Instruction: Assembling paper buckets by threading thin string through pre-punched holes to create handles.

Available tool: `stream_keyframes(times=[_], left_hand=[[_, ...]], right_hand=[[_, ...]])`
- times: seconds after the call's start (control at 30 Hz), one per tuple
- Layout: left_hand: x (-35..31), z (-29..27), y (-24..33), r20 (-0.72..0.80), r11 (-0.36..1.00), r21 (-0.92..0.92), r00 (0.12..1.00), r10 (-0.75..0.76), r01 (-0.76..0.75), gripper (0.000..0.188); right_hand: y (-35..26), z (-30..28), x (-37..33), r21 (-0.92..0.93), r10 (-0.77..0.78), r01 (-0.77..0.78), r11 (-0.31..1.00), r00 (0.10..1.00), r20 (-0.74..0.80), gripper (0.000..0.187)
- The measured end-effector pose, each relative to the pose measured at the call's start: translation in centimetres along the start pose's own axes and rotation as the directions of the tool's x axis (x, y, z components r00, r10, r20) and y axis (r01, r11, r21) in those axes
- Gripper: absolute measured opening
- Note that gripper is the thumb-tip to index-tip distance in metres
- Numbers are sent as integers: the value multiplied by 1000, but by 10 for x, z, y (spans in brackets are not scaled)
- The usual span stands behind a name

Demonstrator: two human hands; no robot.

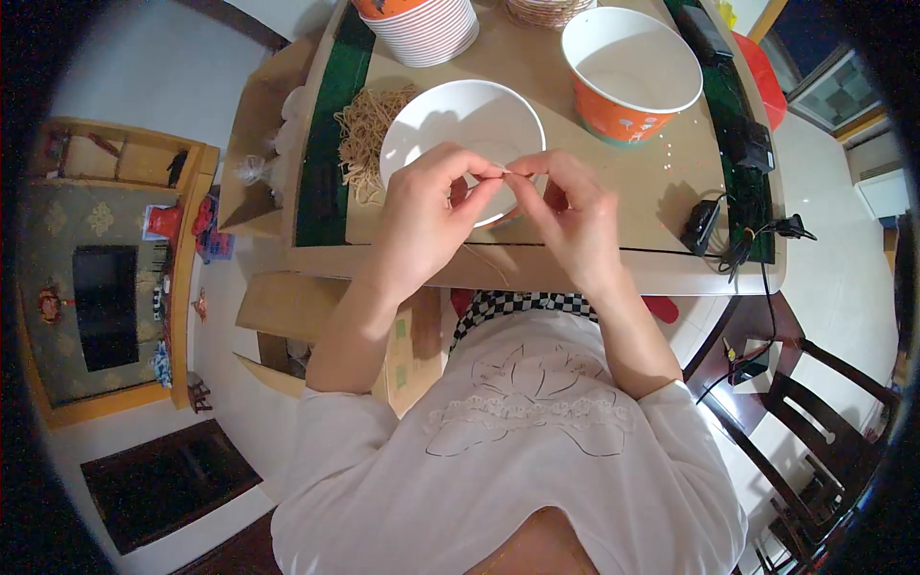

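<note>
My left hand [431, 206] and my right hand [570, 216] meet fingertip to fingertip over the near part of a white paper tub [450, 105]. Both are closed in a pinch. A thin tan cord [487, 261] hangs below my left hand, over the table's near edge. Between the touching fingertips is a tiny pale bit, too small to name. To the left of the tub lies a loose pile of tan cords [367, 139]. My hands hide part of the tub's near rim.
Another tub, orange outside [623, 120], stands at right, with tiny pale beads [668, 153] scattered beside it. Stacked paper tubs [426, 34] are at the back left. Black adapters and cables [733, 235] lie along the right edge. A cardboard box [259, 153] stands left of the table.
</note>
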State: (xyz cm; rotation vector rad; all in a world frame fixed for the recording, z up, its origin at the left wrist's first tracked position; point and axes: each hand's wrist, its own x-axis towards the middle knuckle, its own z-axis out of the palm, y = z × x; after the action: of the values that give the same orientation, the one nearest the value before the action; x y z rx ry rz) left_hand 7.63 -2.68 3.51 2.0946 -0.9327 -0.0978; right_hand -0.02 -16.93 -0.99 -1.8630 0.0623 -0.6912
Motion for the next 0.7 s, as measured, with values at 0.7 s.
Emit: stream_keyframes(times=[0.7], left_hand=[[-14, -4, -14, 7, 626, -766, 975, -220, 146, 7]], right_hand=[[17, -16, -1, -81, -107, 127, 989, 970, 217, 9]])
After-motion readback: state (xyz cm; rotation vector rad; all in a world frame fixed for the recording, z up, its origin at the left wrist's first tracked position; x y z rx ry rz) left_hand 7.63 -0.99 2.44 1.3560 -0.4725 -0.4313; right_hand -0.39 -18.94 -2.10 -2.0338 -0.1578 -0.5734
